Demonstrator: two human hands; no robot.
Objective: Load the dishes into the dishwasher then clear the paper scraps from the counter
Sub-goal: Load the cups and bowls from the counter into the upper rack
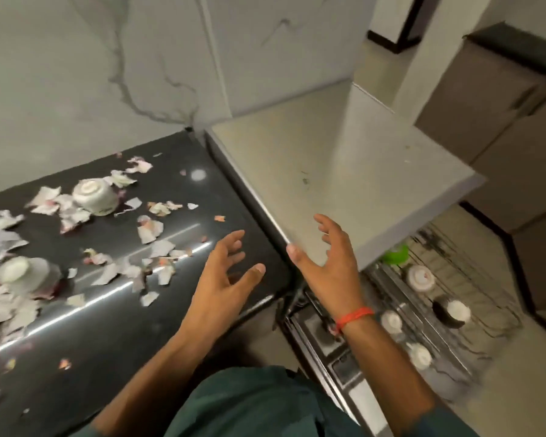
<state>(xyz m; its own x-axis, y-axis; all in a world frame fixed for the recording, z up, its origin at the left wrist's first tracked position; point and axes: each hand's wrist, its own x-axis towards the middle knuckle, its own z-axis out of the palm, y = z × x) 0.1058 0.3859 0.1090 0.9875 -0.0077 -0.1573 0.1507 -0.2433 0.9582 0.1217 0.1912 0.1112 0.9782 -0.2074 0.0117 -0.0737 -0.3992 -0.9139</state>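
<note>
Green fabric of the person's clothing filled the bottom centre of the frame, and both bare forearms reached up from it. Left hand hovered over the right end of the black surface, fingers spread and relaxed, gripping nothing. Right hand hung just beside it at centre frame, over the corner where the black surface met the grey appliance top, likewise spread and holding nothing; an orange band circled its wrist.

Paper scraps lay scattered across the left half of the frame, thickest toward the left edge and thinning near the hands. Two white bowls sat upside down among them, bases up: the upper bowl at upper left, the lower bowl near the left edge, ringed by scraps. The black surface ran diagonally from lower left to upper centre, its front edge catching a bright streak; a bare strip lay between the scraps and its right end.

At lower right, the dishwasher rack was pulled out below the grey top, its long axis running from lower centre toward the right edge. It carried a green cup and several white pieces, blurred, with open wire room at its far right.
</note>
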